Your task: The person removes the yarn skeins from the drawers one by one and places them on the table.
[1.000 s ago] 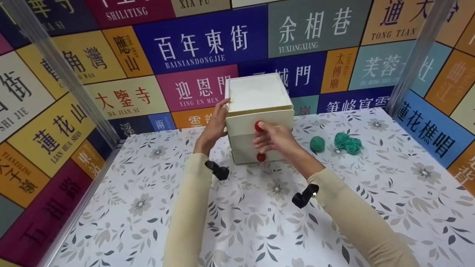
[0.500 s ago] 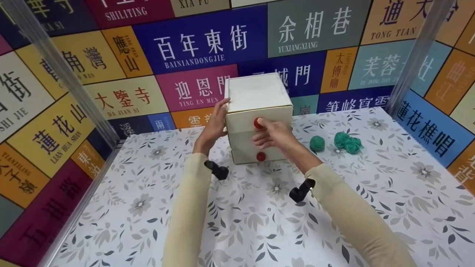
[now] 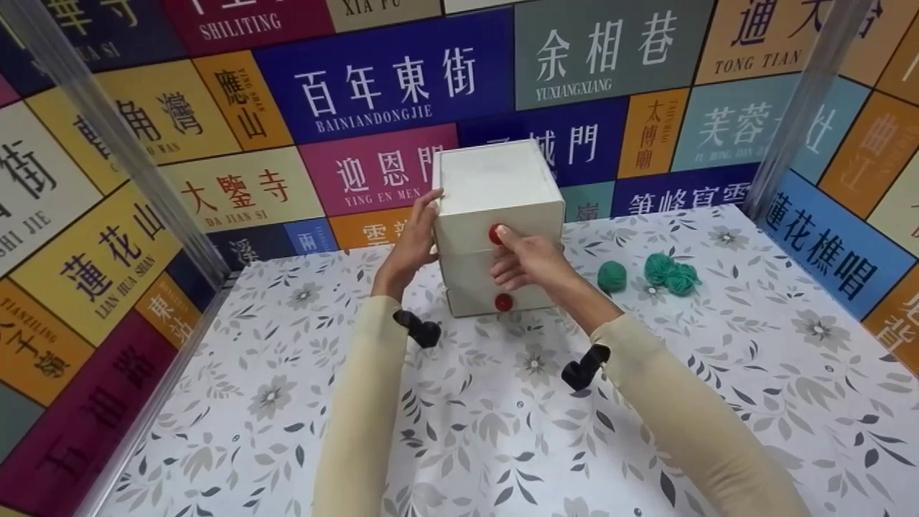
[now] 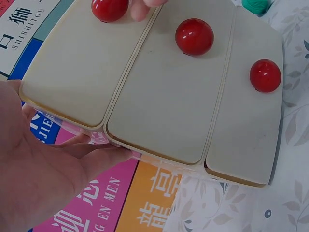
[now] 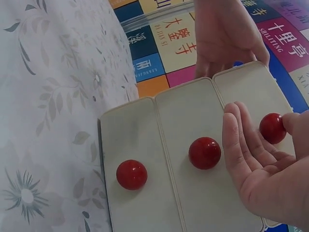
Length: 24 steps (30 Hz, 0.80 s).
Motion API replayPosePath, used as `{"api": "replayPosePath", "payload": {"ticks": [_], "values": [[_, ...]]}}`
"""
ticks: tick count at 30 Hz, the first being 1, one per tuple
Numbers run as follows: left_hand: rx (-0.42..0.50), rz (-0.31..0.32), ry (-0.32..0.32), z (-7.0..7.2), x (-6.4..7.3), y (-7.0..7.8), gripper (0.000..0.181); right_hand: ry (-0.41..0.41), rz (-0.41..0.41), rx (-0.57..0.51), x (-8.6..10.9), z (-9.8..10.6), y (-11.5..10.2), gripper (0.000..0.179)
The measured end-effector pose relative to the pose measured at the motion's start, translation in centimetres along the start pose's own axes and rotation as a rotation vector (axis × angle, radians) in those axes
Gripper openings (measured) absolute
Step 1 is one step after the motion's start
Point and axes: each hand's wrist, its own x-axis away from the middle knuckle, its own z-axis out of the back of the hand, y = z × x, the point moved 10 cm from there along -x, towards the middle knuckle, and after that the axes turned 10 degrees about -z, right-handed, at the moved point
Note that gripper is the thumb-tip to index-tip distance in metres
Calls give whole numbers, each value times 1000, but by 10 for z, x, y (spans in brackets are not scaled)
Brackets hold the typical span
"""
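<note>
A small white three-drawer chest (image 3: 495, 176) stands on the table, a round red knob on each drawer front. My left hand (image 3: 411, 251) rests against its left side with the fingers stretched out; in the left wrist view this hand (image 4: 53, 169) lies along the side wall. The thumb of my right hand (image 3: 535, 266) presses the top drawer's red knob (image 5: 273, 128), while the other fingers extend loosely below it. All three drawer fronts look flush. The middle knob (image 5: 204, 153) and bottom knob (image 5: 132, 174) are untouched; in the head view the right hand hides the middle one.
Right of the chest lie several green yarn balls, one apart (image 3: 612, 276) and others touching (image 3: 680, 278). A floral cloth (image 3: 273, 402) covers the table. Behind stands a wall of colourful Chinese signs (image 3: 388, 79), with clear posts (image 3: 797, 108) at the corners.
The top drawer, slightly out a second ago, has slid back into the chest under my right thumb. My right hand has moved a little forward; the left hand stays in place.
</note>
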Motion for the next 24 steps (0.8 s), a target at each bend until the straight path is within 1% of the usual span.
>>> {"api": "replayPosePath", "payload": {"ticks": [4,6,13,16,20,24], "values": [[0,-1,5,0,0,-1,44,-25,5,0,3,-2,11,69],[-7,-4,1,0,0,-1,45,-28,1,-1,4,-2,19,71],[-10,5,12,3,0,-3,44,33,-45,-8,-1,8,50,58],[-6,4,13,3,0,-3,44,46,-79,-24,-6,11,60,56],[0,2,15,2,0,-1,44,18,-132,-79,-15,9,69,58],[-6,11,7,0,-1,-2,44,-26,-192,-152,-19,3,74,60]]}}
